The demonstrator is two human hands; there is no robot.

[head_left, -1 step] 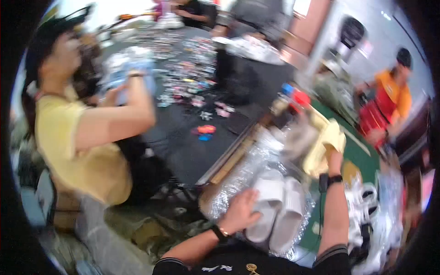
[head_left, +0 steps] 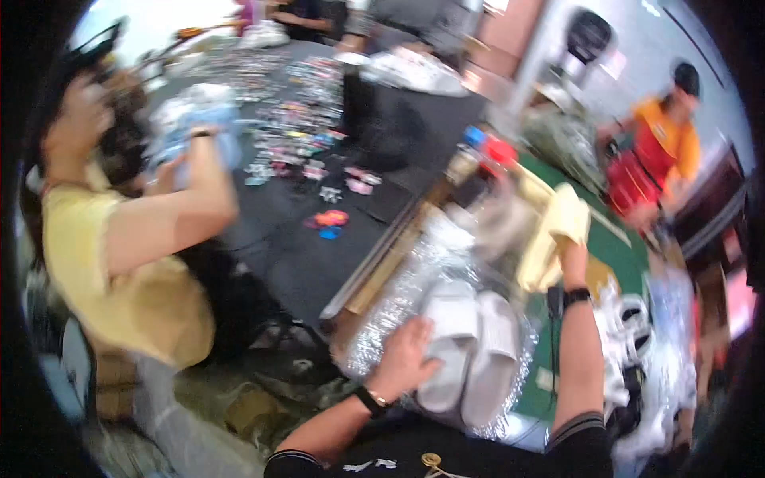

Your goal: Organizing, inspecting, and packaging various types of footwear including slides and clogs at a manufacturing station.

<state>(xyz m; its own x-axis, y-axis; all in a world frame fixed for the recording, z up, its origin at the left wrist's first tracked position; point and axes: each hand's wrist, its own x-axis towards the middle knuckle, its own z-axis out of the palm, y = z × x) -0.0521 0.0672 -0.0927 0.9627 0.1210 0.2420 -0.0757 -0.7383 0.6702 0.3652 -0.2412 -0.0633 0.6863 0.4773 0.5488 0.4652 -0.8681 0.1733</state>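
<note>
Left hand (head_left: 405, 356) rests flat and spread on the left edge of the pair of white slippers (head_left: 472, 354), which lies on clear wrap (head_left: 414, 279), seemingly not yet wrapped; right of the slippers, right hand (head_left: 572, 256) grips a yellow cloth (head_left: 558, 231)

far left: long dark table (head_left: 303, 239) strewn with small colourful items | right: green-topped table (head_left: 629, 255) | far right: pale wall (head_left: 637, 48) | far left: bright daylight | near left: cluttered floor (head_left: 263, 382)

Small trinkets (head_left: 295, 135) litter a dark table (head_left: 295, 255).
</note>
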